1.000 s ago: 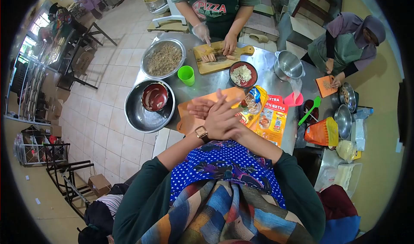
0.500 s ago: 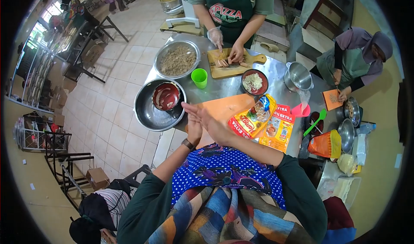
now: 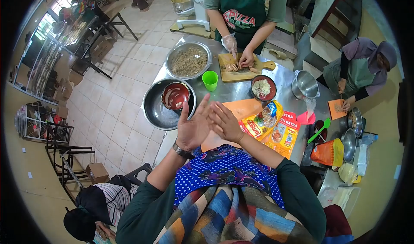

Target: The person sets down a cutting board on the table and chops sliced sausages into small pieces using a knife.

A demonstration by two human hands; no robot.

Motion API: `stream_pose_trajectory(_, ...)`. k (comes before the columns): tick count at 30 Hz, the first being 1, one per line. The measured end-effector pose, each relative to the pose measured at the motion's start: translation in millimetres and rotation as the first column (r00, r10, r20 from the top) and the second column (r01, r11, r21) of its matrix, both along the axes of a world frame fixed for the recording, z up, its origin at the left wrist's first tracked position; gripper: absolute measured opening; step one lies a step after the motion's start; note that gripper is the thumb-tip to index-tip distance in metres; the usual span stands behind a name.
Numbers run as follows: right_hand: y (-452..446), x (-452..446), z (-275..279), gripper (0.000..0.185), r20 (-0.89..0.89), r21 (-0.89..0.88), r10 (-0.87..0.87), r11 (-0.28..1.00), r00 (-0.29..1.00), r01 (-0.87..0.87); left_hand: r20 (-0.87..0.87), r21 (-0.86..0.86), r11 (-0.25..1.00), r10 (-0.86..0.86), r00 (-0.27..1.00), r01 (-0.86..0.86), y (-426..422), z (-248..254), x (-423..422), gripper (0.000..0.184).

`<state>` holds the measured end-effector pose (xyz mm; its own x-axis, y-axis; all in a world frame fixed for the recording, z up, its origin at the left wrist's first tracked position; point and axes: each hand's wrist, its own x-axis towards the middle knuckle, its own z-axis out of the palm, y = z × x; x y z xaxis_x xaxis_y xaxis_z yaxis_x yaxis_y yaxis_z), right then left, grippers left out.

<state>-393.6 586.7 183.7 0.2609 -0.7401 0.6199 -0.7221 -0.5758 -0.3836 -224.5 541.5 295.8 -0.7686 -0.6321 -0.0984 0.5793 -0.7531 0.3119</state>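
Observation:
My left hand [image 3: 192,129] is raised with its palm up and fingers spread, a dark watch on its wrist. Beside it, my right hand [image 3: 227,122] has its fingers stretched out, the fingertips close to the left palm. Neither hand holds anything. Both are over the near edge of the table, above an orange cutting board [image 3: 241,108]. Left of them is a large metal bowl [image 3: 156,110] with a red bowl [image 3: 176,96] inside. To the right lie a yellow packet [image 3: 264,119] and a red and yellow packet [image 3: 282,137].
A bowl of crumbly brown food [image 3: 189,61], a green cup [image 3: 210,80], a bowl of white pieces [image 3: 263,88] and a metal pot [image 3: 305,85] stand farther back. One co-worker cuts on a wooden board [image 3: 235,74]; another works at an orange board [image 3: 337,109].
My hands have come apart from their overlapped pose, and the left palm has turned upward. The view has shifted, so the table items appear farther right.

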Motion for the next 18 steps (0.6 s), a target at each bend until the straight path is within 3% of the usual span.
stream_pose_trajectory(1, 4, -6, -16, 0.051, 0.0, 0.005, -0.007, 1.0, 1.0, 0.007, 0.061, -0.068, 0.998, -0.004, 0.998, 0.008, -4, 2, 3, 0.077)
stream_pose_trajectory(2, 10, -16, -27, 0.047, -0.072, 0.176, -0.036, 0.983, 0.997, 0.049, 0.205, -0.19, 0.981, 0.013, 0.979, 0.027, -8, -1, 7, 0.065)
stream_pose_trajectory(3, 19, -26, -38, 0.042, -0.148, 0.338, -0.054, 0.936, 0.988, 0.102, 0.203, -0.187, 0.982, 0.002, 0.979, 0.037, -11, -9, 11, 0.065)
stream_pose_trajectory(5, 36, -42, -42, 0.036, -0.169, 0.355, -0.122, 0.918, 0.978, 0.175, 0.604, -0.591, 0.777, 0.249, 0.757, 0.216, -14, -36, 19, 0.052)
stream_pose_trajectory(6, 42, -51, -50, 0.039, -0.215, 0.355, -0.159, 0.906, 0.964, 0.229, 0.674, -0.607, 0.746, 0.3, 0.675, 0.274, -10, -53, 23, 0.041)
stream_pose_trajectory(8, 49, -63, -67, 0.045, -0.249, 0.354, -0.212, 0.888, 0.945, 0.292, 0.822, -0.565, 0.602, 0.346, 0.453, 0.565, 0, -97, 37, 0.039)
stream_pose_trajectory(9, 48, -67, -70, 0.045, -0.252, 0.357, -0.223, 0.883, 0.942, 0.305, 0.822, -0.569, 0.526, 0.382, 0.422, 0.631, 6, -128, 47, 0.039)
stream_pose_trajectory(10, 45, -71, -71, 0.048, -0.314, 0.359, -0.207, 0.878, 0.927, 0.318, 0.862, -0.483, 0.512, 0.418, 0.285, 0.71, 16, -145, 56, 0.038)
stream_pose_trajectory(12, 40, -75, -75, 0.05, -0.376, 0.359, -0.204, 0.868, 0.904, 0.345, 0.953, -0.265, 0.538, 0.272, 0.133, 0.8, 25, -190, 74, 0.039)
stream_pose_trajectory(16, 33, -86, -90, 0.04, -0.486, 0.465, -0.129, 0.799, 0.864, 0.382, 0.955, -0.262, 0.655, 0.283, 0.091, 0.709, 52, -218, 88, 0.044)
stream_pose_trajectory(18, 28, -89, -93, 0.038, -0.509, 0.496, -0.071, 0.791, 0.858, 0.359, 0.977, -0.117, 0.839, 0.002, 0.212, 0.531, 57, -227, 88, 0.046)
